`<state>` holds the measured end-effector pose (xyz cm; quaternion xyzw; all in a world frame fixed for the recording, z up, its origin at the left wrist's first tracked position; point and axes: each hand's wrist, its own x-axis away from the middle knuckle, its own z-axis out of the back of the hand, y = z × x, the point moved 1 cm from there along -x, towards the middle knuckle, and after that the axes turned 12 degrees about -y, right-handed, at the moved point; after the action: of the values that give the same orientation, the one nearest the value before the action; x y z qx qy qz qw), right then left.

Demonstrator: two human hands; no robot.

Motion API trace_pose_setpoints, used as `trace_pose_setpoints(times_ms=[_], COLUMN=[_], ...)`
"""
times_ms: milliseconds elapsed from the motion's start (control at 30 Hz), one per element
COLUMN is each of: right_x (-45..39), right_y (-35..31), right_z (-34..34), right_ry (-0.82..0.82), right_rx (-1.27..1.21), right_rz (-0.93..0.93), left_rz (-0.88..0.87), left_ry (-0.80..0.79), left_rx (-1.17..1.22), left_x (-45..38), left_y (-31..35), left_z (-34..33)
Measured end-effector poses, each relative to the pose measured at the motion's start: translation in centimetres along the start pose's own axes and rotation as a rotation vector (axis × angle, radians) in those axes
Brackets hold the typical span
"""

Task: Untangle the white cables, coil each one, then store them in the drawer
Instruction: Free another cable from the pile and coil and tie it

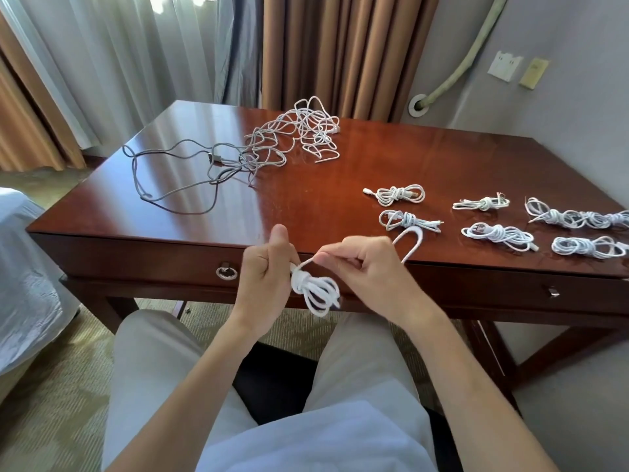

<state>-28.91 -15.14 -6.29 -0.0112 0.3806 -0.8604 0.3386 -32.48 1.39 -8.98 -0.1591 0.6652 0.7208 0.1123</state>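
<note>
Two hands: I have both on one white cable, held in the air just in front of the desk's near edge.
Left hand (269,267): fingers curled round the wrapped neck of the coil (315,289), thumb up; its loops hang below.
Right hand (366,267): fingertips pinch the free tail (413,238), which arches up past the near edge.
Step, as I judge it: winding the tail round the neck to lock the coil.
How to do it well: keep the tail taut, lay each turn beside the last, tuck the end under.
Material: smooth, round, springy cord; I expect it to unwind if slackened.
Finished bundles (497,235): several along the right side of the glossy wooden desk (323,185).
Tangle (299,134): white and grey cables, far edge, left of centre.
Drawer (143,258): closed, ring pull (226,272).
</note>
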Motion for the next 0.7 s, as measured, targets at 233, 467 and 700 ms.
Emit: trace_pose_setpoints(times_ms=[233, 467, 700], right_x=[1.9, 1.9, 0.8], right_y=[-2.0, -4.0, -2.3], right_z=[-5.1, -2.5, -0.2], right_ry=[-0.173, -0.087, -0.059], right_rx=[0.074, 0.354, -0.076], right_rz=[0.065, 0.093, 0.016], left_rz=[-0.008, -0.148, -0.053], left_ry=[0.368, -0.072, -0.252], left_rx=[-0.157, -0.692, -0.14], left_x=[-1.5, -1.3, -0.6], left_y=[0.1, -0.4, 0.1], left_z=[0.6, 1.9, 1.6])
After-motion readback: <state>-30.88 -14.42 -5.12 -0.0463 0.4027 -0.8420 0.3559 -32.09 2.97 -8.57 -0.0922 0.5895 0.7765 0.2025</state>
